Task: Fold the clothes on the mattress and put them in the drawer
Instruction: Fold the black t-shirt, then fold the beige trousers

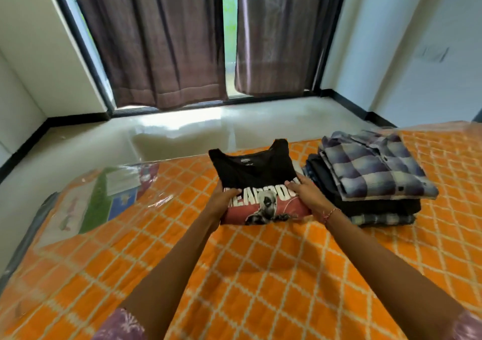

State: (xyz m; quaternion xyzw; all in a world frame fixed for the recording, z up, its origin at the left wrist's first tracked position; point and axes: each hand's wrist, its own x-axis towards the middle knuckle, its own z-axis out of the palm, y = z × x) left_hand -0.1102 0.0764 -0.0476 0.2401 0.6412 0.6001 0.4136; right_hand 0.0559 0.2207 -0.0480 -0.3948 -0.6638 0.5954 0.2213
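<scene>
On the near mattress (pixel 234 274), left hand (pixel 224 198) and right hand (pixel 307 196) fingers grip the black T-shirt (pixel 255 172); final fold likely, then stack (pixel 375 180) rightward.

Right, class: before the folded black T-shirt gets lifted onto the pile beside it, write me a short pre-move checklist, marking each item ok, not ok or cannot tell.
1. Left hand grips the black T-shirt at its left edge: ok.
2. Right hand grips its right edge: ok.
3. T-shirt folded compact, no sleeves trailing: ok.
4. Pile of folded clothes stands square enough to take another: ok, the plaid shirt on top lies flat.
5. Mattress between T-shirt and pile free of obstacles: ok.
6. Drawer open and ready: cannot tell, not in view.
</scene>
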